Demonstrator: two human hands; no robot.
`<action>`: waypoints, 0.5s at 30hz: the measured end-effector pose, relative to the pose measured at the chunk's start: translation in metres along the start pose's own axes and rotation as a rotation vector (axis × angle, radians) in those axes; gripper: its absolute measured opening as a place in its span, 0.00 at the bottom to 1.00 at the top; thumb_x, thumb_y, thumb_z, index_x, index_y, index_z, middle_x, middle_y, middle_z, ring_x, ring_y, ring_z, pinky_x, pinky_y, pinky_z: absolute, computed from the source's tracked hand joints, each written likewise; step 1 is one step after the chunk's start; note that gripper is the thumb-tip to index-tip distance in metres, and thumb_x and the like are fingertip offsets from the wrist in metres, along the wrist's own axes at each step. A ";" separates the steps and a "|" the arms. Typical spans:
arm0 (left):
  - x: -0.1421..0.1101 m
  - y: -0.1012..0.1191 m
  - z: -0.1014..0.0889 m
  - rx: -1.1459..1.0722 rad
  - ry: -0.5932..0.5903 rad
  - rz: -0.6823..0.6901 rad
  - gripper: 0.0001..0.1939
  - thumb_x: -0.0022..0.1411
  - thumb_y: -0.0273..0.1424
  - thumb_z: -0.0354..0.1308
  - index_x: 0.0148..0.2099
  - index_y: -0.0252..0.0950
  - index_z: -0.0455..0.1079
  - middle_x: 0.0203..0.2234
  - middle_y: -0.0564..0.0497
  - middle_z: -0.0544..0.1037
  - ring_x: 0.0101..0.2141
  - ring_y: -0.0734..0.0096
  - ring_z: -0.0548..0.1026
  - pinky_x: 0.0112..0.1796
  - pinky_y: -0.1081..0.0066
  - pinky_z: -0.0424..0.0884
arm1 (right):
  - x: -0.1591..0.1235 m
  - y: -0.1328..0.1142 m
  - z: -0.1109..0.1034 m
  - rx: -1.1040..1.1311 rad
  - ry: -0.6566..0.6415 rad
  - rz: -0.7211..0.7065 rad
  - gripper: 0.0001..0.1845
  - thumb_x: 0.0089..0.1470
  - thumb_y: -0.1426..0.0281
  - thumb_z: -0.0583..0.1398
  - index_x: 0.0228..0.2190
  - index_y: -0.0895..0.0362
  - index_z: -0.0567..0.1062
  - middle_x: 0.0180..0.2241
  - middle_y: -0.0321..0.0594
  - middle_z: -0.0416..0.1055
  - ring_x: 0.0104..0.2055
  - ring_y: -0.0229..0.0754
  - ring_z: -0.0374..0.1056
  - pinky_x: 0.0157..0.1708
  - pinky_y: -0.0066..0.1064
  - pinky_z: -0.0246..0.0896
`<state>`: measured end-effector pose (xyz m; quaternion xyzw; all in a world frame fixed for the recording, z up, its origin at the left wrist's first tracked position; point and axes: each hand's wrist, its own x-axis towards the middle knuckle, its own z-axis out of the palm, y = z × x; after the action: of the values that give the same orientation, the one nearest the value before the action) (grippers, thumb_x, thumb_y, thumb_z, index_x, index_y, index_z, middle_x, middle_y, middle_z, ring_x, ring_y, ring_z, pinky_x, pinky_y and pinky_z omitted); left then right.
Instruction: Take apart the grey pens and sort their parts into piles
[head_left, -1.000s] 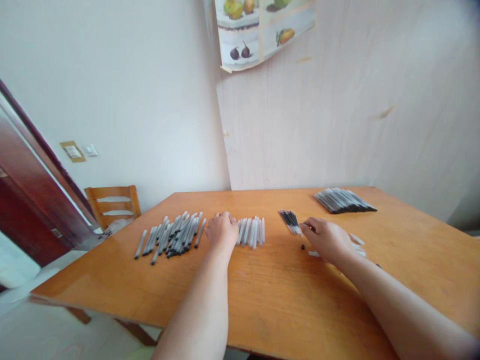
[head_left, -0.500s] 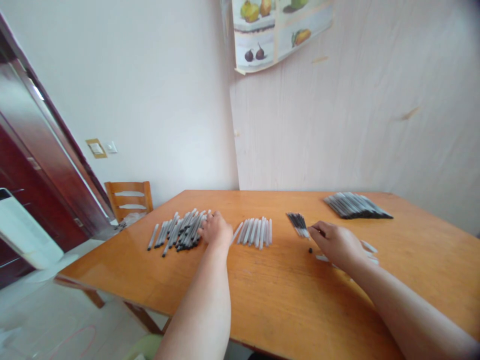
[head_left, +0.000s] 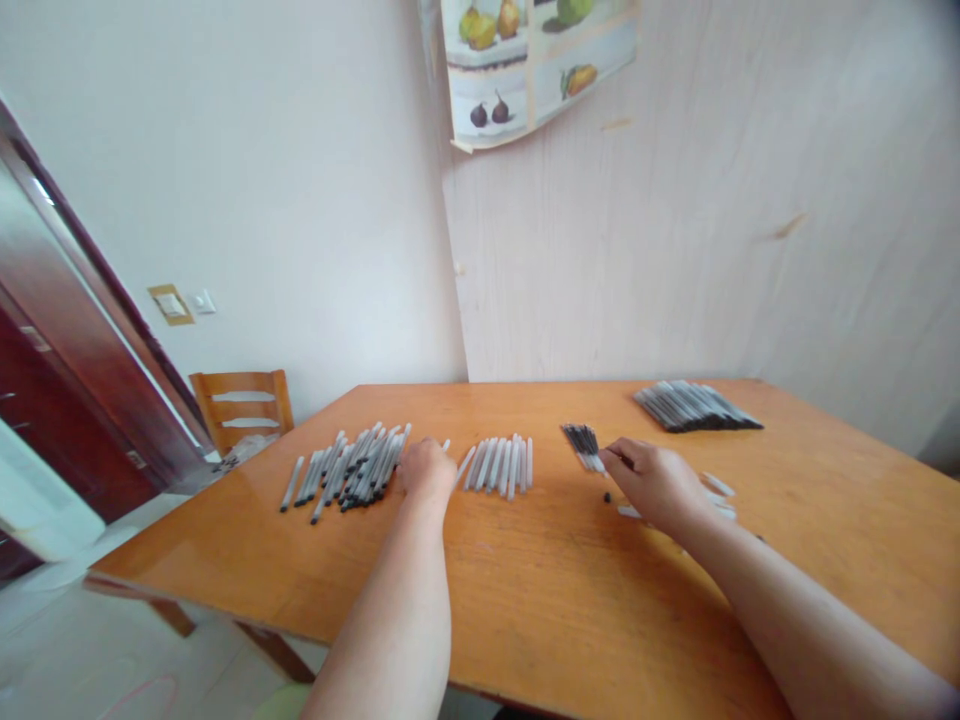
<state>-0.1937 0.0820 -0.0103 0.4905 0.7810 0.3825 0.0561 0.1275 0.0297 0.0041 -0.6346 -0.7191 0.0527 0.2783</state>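
My left hand (head_left: 427, 470) is closed at the right edge of a pile of grey-white pen barrels with black ends (head_left: 360, 470). A pale barrel end (head_left: 447, 444) shows just past its fingers; the rest is hidden. Right of that hand lies a row of whitish pen tubes (head_left: 499, 465). My right hand (head_left: 656, 482) has its fingertips pinched together beside a bundle of thin dark refills with pale ends (head_left: 582, 447). What those fingers hold, if anything, is too small to make out. A small black cap-like piece (head_left: 607, 497) lies below the fingertips.
Loose white pieces (head_left: 718, 485) lie partly behind my right hand. A neat stack of grey pens with black ends (head_left: 697, 406) rests at the table's back right. The wooden table (head_left: 525, 580) meets the wall; a chair (head_left: 244, 410) stands beyond its left side.
My left hand has closed and drawn slightly away from the barrel pile, with a pale end now showing past it. My right hand stays pinched near the refills. The view has shifted slightly.
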 end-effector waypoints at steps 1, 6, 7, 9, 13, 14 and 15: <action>-0.001 0.003 -0.001 0.005 -0.013 0.017 0.06 0.50 0.28 0.59 0.24 0.35 0.67 0.35 0.28 0.76 0.47 0.37 0.71 0.47 0.46 0.61 | 0.000 -0.001 0.000 0.019 0.016 0.002 0.18 0.57 0.58 0.50 0.27 0.53 0.73 0.26 0.39 0.73 0.30 0.40 0.67 0.27 0.28 0.50; -0.022 0.036 -0.005 0.111 0.004 0.365 0.07 0.58 0.25 0.51 0.39 0.35 0.70 0.41 0.36 0.74 0.46 0.55 0.72 0.47 0.62 0.63 | -0.001 -0.007 0.003 0.231 0.072 0.035 0.18 0.56 0.57 0.51 0.26 0.55 0.74 0.22 0.37 0.69 0.27 0.39 0.65 0.27 0.28 0.51; -0.029 0.044 -0.004 0.089 0.001 0.471 0.09 0.60 0.25 0.49 0.42 0.36 0.69 0.42 0.39 0.73 0.44 0.59 0.72 0.46 0.64 0.65 | -0.001 -0.009 0.004 0.311 0.070 0.052 0.18 0.56 0.57 0.51 0.28 0.55 0.74 0.22 0.36 0.68 0.27 0.38 0.64 0.27 0.28 0.52; -0.048 0.060 0.000 -0.002 -0.043 0.674 0.10 0.63 0.26 0.48 0.44 0.37 0.68 0.42 0.42 0.72 0.43 0.62 0.72 0.43 0.67 0.66 | -0.002 -0.014 0.005 0.507 0.049 0.093 0.19 0.56 0.55 0.52 0.30 0.56 0.74 0.22 0.36 0.68 0.26 0.37 0.63 0.27 0.28 0.53; -0.084 0.082 0.010 -0.120 -0.117 0.932 0.09 0.64 0.27 0.48 0.45 0.38 0.66 0.39 0.46 0.72 0.40 0.65 0.71 0.42 0.67 0.66 | -0.002 -0.021 0.007 0.923 -0.033 0.139 0.23 0.56 0.51 0.52 0.29 0.58 0.73 0.25 0.39 0.70 0.24 0.34 0.61 0.24 0.27 0.55; -0.091 0.085 0.013 -0.127 -0.125 0.971 0.08 0.64 0.27 0.49 0.45 0.39 0.66 0.38 0.46 0.72 0.40 0.65 0.71 0.41 0.67 0.66 | -0.003 -0.022 0.007 0.997 -0.050 0.147 0.24 0.56 0.51 0.52 0.28 0.59 0.72 0.25 0.39 0.70 0.23 0.34 0.61 0.23 0.26 0.54; -0.097 0.088 0.014 -0.133 -0.132 0.999 0.08 0.64 0.27 0.49 0.45 0.39 0.66 0.37 0.47 0.72 0.39 0.65 0.71 0.41 0.67 0.66 | -0.002 -0.023 0.007 1.055 -0.063 0.149 0.24 0.55 0.50 0.53 0.27 0.59 0.72 0.25 0.39 0.70 0.23 0.33 0.60 0.22 0.26 0.53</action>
<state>-0.0741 0.0314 0.0090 0.8226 0.4199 0.3796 -0.0534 0.1040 0.0251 0.0069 -0.4561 -0.5558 0.4456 0.5333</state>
